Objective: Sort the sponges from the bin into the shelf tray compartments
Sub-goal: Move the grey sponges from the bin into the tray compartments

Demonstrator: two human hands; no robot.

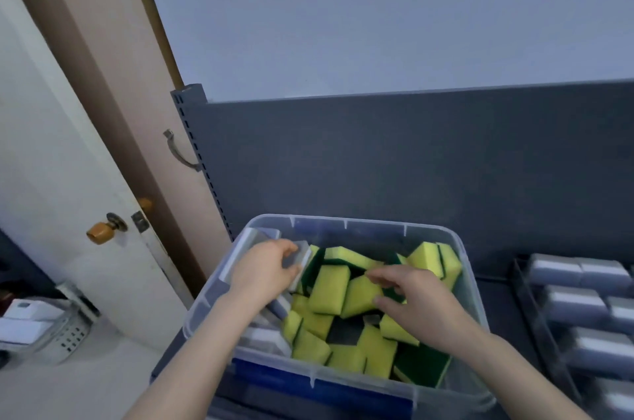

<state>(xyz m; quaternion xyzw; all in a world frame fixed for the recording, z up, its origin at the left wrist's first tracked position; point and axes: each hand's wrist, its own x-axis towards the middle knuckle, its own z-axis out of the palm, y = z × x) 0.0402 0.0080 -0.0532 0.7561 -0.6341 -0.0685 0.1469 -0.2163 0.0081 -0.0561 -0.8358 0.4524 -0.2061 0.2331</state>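
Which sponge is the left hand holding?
The grey-and-white sponge gripped by the left hand near the bin's left wall; the pile beside it is yellow-green.

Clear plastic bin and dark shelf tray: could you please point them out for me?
Clear plastic bin (360,234), head view, far wall.
Dark shelf tray (538,313), head view, left rim.

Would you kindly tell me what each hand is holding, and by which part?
The left hand pinches a grey sponge by its end; the right hand lies over a yellow sponge, grip unclear.
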